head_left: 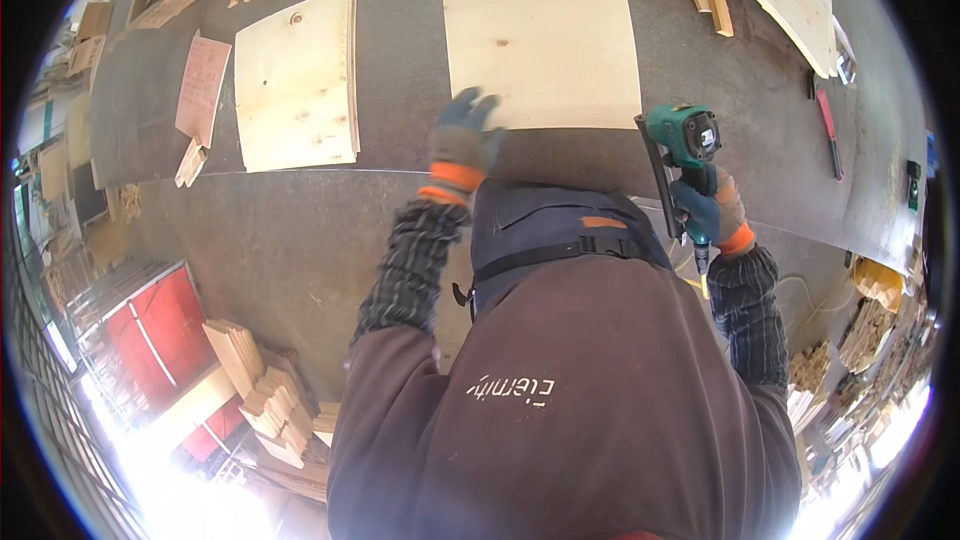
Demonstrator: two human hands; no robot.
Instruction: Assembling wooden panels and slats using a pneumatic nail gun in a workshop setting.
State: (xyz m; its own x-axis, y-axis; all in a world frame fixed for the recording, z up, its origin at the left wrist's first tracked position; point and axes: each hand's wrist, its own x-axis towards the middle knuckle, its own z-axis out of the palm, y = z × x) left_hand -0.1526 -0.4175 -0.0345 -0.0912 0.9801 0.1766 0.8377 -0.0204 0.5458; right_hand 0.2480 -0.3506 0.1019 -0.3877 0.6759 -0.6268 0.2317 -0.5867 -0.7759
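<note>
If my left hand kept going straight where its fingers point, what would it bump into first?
Probably the big pale wooden sheet right ahead: the fingers of your left hand already overlap its near left corner in the picture. They might pass above it, though; I can't tell their height.

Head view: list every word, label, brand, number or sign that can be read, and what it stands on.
Wording isn't copied out here, only located.
Brown sweatshirt: white lettering across the front, upside down in the view.
Green power tool in the right hand: small label, too small to read.
Pinkish board at left: faint reddish marks, too blurred to read.
</note>
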